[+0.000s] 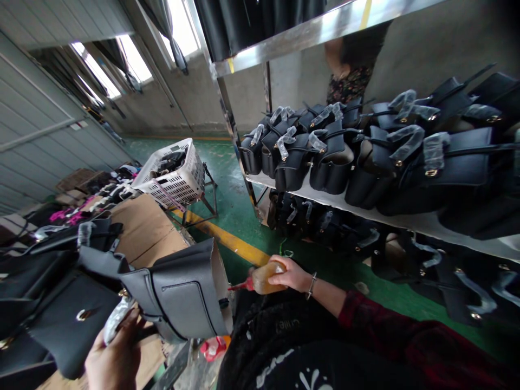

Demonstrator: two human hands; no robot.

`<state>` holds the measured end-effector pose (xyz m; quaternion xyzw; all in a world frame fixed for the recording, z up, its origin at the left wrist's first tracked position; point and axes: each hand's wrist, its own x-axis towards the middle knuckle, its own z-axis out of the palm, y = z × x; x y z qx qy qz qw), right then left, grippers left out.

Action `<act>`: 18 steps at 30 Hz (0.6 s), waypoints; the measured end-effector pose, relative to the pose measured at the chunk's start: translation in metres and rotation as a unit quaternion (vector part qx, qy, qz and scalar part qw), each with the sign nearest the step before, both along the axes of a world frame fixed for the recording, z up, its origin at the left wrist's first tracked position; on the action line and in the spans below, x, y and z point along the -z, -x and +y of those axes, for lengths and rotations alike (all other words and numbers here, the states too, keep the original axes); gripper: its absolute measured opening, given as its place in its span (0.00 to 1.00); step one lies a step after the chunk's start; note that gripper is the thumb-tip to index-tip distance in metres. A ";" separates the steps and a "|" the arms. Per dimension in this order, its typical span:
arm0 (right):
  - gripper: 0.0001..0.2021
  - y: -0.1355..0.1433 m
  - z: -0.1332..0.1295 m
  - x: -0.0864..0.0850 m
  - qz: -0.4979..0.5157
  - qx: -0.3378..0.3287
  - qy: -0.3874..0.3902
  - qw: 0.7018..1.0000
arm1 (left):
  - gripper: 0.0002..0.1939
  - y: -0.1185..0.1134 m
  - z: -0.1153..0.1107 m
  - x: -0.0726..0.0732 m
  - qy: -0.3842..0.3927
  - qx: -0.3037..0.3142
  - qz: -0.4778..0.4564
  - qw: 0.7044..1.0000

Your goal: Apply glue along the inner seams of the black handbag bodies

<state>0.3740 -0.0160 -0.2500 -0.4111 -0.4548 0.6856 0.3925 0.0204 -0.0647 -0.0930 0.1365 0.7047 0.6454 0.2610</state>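
One black bag (182,295), probably light and bendable, is turned sideways beside a bottle (264,278); the left hand (114,352) has its fingers round the bag's wrapped handle (117,318), a sound hold, while the right hand (289,274) grips that likely squeezable bottle.

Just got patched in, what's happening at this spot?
The person's left hand grips the plastic-wrapped handle of a dark bag lying on its side. The right hand holds a squeeze bottle, its red nozzle pointing at the bag's open end; contact is unclear. Similar bags fill a metal rack.
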 end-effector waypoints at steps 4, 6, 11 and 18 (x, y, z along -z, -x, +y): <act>0.18 0.002 -0.007 -0.004 -0.028 -0.015 -0.063 0.997 | 0.12 0.000 0.000 0.001 0.012 -0.006 0.001 1.000; 0.16 0.002 -0.010 -0.005 -0.048 0.000 -0.102 0.994 | 0.12 0.001 -0.001 0.001 0.005 0.001 0.000 1.000; 0.14 -0.002 -0.017 -0.003 -0.076 -0.010 -0.164 0.983 | 0.14 -0.001 -0.002 -0.003 0.003 0.005 0.002 1.000; 0.10 -0.005 -0.025 -0.007 -0.107 0.004 -0.254 0.961 | 0.10 -0.007 0.002 -0.006 -0.004 0.013 -0.003 1.000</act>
